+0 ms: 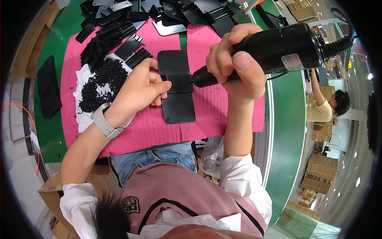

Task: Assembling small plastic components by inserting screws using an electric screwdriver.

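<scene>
My right hand point(242, 63) is wrapped round a black electric screwdriver point(284, 46), held sideways with its cord off to the right. The screwdriver's tip is at the right edge of a black hinged bracket point(179, 106), at its narrower middle part. On the opposite side, my left hand point(141, 85) pinches the bracket's middle with thumb and fingers. The bracket has two wide flat plates, one above and one below that middle part. Whether a screw sits at the tip cannot be seen. Beside my left hand, a pile of small black screws point(91, 88) lies on white paper point(81, 119).
Pink foam matting point(139, 137) covers part of the green table point(284, 119). Black parts point(109, 40) and flat plates point(171, 14) are heaped at the far side. Another black bracket point(48, 87) lies at the left. A co-worker point(322, 109) is at the right, beyond the table.
</scene>
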`<state>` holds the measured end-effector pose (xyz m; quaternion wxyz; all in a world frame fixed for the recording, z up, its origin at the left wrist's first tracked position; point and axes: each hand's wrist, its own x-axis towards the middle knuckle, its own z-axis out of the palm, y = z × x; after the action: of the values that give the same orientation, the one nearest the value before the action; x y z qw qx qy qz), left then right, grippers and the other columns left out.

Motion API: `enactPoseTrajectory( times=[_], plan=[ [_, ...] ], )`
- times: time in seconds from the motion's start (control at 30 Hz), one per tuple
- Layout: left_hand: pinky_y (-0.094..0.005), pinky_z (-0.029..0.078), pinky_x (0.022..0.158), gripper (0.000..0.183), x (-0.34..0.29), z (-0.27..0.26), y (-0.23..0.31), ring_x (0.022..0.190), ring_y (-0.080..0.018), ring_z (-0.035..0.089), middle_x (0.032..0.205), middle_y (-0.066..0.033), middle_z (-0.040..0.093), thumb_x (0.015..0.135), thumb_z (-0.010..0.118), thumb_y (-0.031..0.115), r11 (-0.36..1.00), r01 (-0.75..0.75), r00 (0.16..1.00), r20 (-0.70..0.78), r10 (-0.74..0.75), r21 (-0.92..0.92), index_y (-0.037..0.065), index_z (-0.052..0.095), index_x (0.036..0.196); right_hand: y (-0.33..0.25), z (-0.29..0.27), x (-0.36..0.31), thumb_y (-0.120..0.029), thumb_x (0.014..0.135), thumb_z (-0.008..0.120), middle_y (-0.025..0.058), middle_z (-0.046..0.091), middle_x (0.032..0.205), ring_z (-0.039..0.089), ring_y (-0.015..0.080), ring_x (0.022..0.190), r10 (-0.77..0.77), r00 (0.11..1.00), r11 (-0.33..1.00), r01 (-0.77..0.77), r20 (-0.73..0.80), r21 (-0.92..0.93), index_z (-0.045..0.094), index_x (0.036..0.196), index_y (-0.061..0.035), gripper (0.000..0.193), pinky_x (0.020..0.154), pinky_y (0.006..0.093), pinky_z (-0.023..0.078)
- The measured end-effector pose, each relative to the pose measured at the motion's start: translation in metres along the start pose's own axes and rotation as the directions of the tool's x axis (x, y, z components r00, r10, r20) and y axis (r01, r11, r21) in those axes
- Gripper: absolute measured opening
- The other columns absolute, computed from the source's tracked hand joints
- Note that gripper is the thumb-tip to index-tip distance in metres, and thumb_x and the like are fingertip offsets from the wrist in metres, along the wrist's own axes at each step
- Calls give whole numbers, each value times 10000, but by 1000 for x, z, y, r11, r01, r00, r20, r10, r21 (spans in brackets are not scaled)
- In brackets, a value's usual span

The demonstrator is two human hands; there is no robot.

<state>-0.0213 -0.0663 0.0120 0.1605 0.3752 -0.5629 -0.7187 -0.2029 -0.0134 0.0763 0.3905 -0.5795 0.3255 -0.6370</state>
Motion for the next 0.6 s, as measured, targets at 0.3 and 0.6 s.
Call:
enactPoseTrajectory(
  times=[0.3,0.6],
  plan=[
    [-228,415,428,376,5,-1,-4,469,-96,533,635,-66,576,841,605,25,1000,-15,1000,2,15,-16,-79,399,1137,6,-9,0,-192,809,582,49,431,566,372,131,404,3,1000,997,-5,23,82,477,977,-27,258,404,267,327],
    [-222,428,440,383,1,-1,-2,470,-91,530,633,-60,569,835,614,16,999,-11,1000,1,11,-44,-74,404,1142,5,-2,-9,-90,749,684,63,545,657,466,114,426,-33,996,998,37,-82,44,507,889,-5,241,410,246,386]
  ],
)
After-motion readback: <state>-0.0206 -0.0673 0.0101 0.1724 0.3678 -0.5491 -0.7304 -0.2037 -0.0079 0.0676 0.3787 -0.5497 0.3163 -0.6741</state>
